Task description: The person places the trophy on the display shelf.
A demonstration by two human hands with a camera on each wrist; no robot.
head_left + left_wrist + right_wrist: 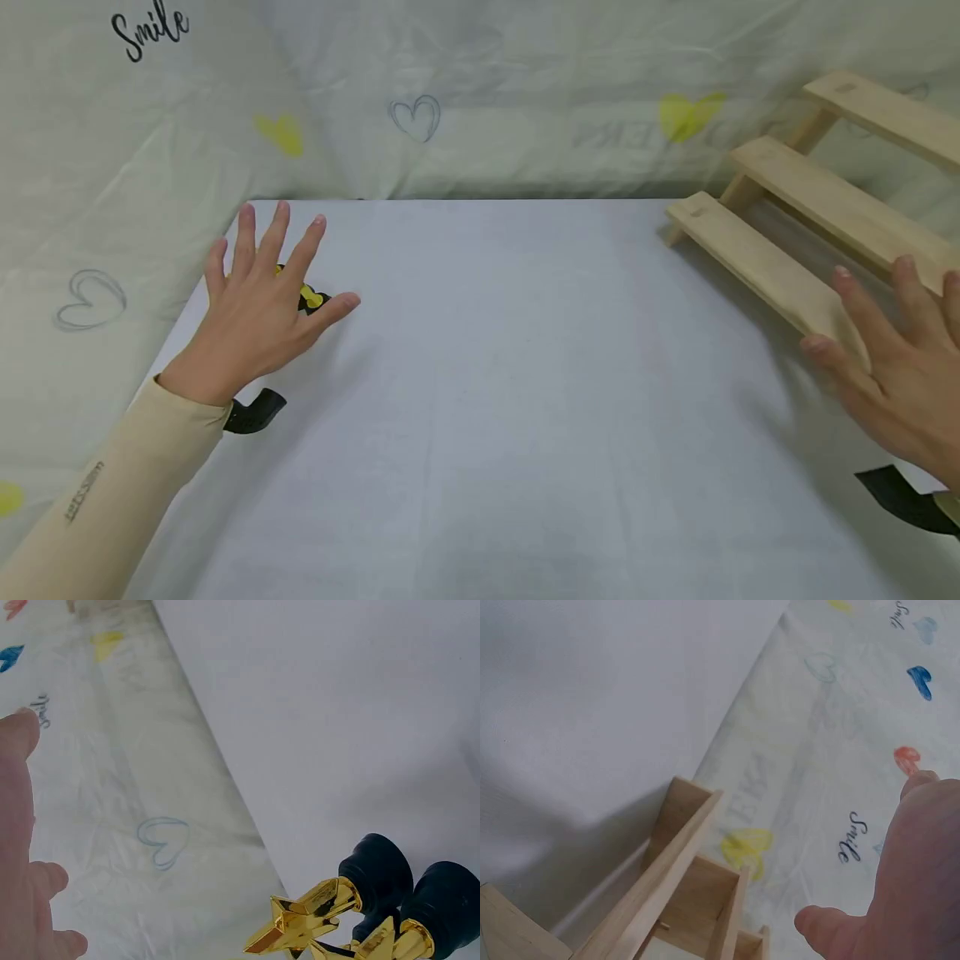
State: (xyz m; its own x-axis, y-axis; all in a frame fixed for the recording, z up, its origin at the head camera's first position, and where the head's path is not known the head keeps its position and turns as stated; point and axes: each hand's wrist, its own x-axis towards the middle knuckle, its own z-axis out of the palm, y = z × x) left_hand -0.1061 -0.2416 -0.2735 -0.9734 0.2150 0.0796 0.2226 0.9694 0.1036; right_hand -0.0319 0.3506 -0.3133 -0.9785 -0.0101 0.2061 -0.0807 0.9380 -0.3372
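Note:
My left hand [258, 321] is spread with straight fingers over several small star trophies [312, 297], hiding most of them in the head view. In the left wrist view these trophies [379, 874] show gold stars on black bases, close together near the white table's edge. At the right, my right hand [900, 367] has its fingers extended and overlaps the front end of a three-step wooden shelf [757, 258]. Part of that hand runs past the frame's edge. The right wrist view shows the shelf's steps [656, 877] from above, with the hand's fingers beside them. Neither hand grips anything.
A white tabletop [487, 375] spans the middle between the hands. Behind it and along the left hangs a pale cloth [480, 50] with hearts and lettering. Black straps [258, 411] show at both wrists.

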